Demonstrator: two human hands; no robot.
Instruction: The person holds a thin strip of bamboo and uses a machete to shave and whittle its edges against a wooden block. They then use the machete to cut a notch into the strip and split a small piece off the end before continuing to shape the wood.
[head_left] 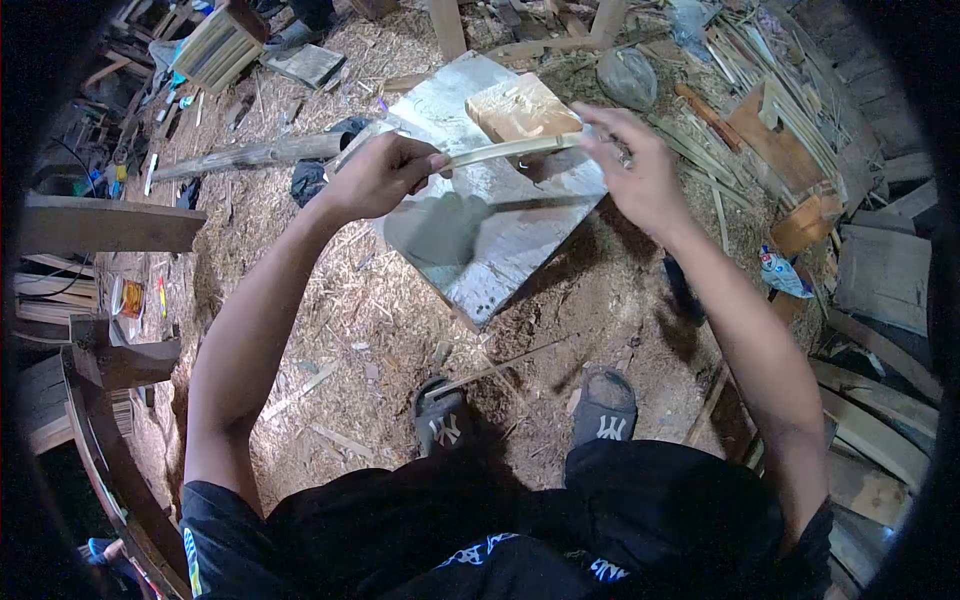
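A thin pale strip of wood or bamboo (515, 147) stretches between my two hands, above a low board-topped work surface (450, 265). My left hand (385, 175) is closed on its left end, thumb on top. At the right end, the fingers of my right hand (635, 165) are partly stretched out, with thumb and fingertips against the strip; how firmly they grip is hard to see. Just beyond the strip, a light wooden block (525, 105) lies on the board. My left hand's shadow falls across the board.
Wood shavings (330, 400) cover the floor. A long pole (250, 155) lies to the left of the board. A plastic bag (627, 78) sits behind it. Wood offcuts (780, 130) are piled at right, and a wooden beam (110, 225) juts in from the left. My sandalled feet (440, 415) are in front.
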